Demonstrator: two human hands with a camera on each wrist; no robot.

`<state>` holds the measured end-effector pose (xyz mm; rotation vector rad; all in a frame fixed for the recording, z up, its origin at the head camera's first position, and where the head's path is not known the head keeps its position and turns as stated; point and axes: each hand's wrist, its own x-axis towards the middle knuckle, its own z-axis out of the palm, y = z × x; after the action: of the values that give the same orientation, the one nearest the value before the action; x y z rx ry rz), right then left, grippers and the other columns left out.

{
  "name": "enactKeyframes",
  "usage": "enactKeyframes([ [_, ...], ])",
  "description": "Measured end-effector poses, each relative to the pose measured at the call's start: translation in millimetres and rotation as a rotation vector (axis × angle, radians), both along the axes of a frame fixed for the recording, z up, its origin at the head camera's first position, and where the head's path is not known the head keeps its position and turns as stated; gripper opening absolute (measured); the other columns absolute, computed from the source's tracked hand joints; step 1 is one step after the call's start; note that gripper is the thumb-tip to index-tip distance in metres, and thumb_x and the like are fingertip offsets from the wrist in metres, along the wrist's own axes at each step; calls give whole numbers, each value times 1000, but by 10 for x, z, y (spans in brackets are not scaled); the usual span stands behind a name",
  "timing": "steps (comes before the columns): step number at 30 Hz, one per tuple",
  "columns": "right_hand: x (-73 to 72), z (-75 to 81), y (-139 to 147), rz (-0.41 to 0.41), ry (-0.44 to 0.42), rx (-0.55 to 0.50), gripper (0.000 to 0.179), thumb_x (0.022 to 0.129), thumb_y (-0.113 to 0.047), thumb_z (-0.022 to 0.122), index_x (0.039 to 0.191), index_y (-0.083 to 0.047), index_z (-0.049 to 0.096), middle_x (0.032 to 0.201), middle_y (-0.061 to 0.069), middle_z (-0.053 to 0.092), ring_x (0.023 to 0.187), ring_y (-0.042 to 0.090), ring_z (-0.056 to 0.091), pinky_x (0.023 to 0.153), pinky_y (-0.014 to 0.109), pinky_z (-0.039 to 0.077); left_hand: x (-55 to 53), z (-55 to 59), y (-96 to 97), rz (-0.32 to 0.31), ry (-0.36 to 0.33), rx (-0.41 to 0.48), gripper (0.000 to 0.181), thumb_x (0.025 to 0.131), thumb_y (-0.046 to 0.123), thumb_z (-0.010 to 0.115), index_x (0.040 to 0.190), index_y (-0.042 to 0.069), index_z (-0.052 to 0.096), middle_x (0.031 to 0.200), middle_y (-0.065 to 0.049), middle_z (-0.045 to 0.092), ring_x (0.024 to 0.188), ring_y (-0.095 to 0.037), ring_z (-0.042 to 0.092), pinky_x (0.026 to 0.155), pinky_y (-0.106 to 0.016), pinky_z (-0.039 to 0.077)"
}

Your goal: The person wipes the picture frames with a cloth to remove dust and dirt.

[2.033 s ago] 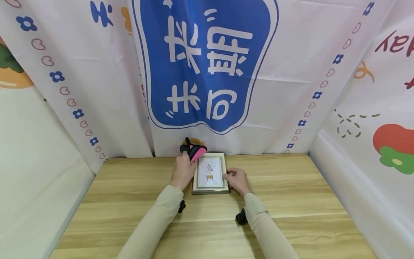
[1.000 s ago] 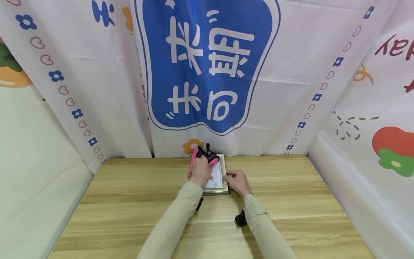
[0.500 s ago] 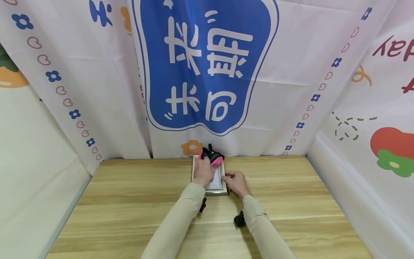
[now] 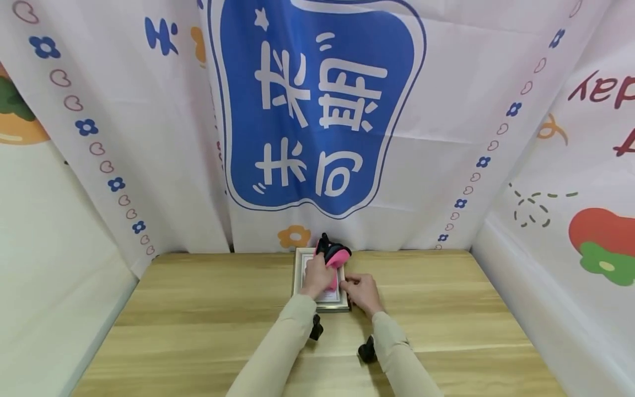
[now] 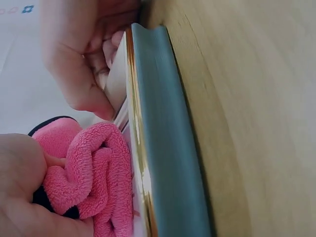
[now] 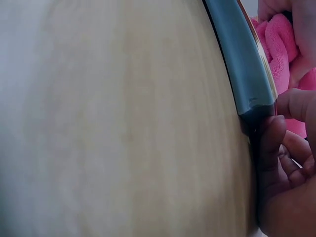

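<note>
A picture frame (image 4: 299, 275) with a pale border lies flat at the table's back edge. My left hand (image 4: 316, 277) grips a bunched pink and black cloth (image 4: 339, 258) on top of it, covering much of the picture. The cloth's fluffy pink folds (image 5: 106, 173) touch the frame's face in the left wrist view. At the frame's right edge, my right hand (image 4: 364, 293) pinches the border between thumb and finger. Up close in the right wrist view, the right hand's fingers (image 6: 273, 136) sit at a corner of the blue-grey frame side (image 6: 247, 64).
The frame lies on a wood-grain table (image 4: 208, 331). Behind it hangs a white curtain with a blue printed panel (image 4: 317, 121), close to the back edge. White printed sheets (image 4: 560, 264) enclose the sides. A small black device (image 4: 367, 350) is on the right wrist.
My left hand has carried the cloth rightward across the frame, from its upper left to its right side. The right hand keeps its hold on the right edge. The head view has shifted slightly.
</note>
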<state>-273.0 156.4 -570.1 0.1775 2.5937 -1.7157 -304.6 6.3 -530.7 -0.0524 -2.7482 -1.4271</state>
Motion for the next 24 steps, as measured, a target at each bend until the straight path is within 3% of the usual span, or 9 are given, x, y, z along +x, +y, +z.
enactKeyframes([
  [4,29,-22,-27,-17,40,-8,36,92,-12,73,125,1,77,72,1,72,51,9,57,50,25,46,45,-14,-67,1,34,72,15,95,9,61,104,1,69,91,-20,73,70,-25,66,61,-39,52],
  [9,57,-35,-10,-31,15,1,35,91,-13,73,124,-2,78,73,2,73,51,9,58,49,24,47,104,56,-144,-24,-3,195,20,102,19,60,107,4,71,89,-14,74,66,-19,66,58,-33,53],
  [14,100,-47,1,-28,-5,-4,36,92,-15,75,125,-1,78,75,3,73,53,10,58,50,25,47,185,261,-314,-8,-17,282,24,106,17,59,123,3,68,96,-20,74,64,-17,65,55,-30,54],
  [19,132,-37,-17,-23,-35,-22,39,92,-15,76,128,-1,76,78,4,73,55,10,59,52,25,48,223,499,-579,51,2,313,19,104,11,60,116,-2,68,99,-26,73,67,-22,69,55,-32,59],
  [24,107,26,-33,-29,-14,-34,39,93,-15,76,129,0,75,80,5,73,55,9,58,53,24,48,209,620,-829,72,63,293,21,103,7,59,117,-5,68,100,-27,71,70,-25,67,55,-31,55],
])
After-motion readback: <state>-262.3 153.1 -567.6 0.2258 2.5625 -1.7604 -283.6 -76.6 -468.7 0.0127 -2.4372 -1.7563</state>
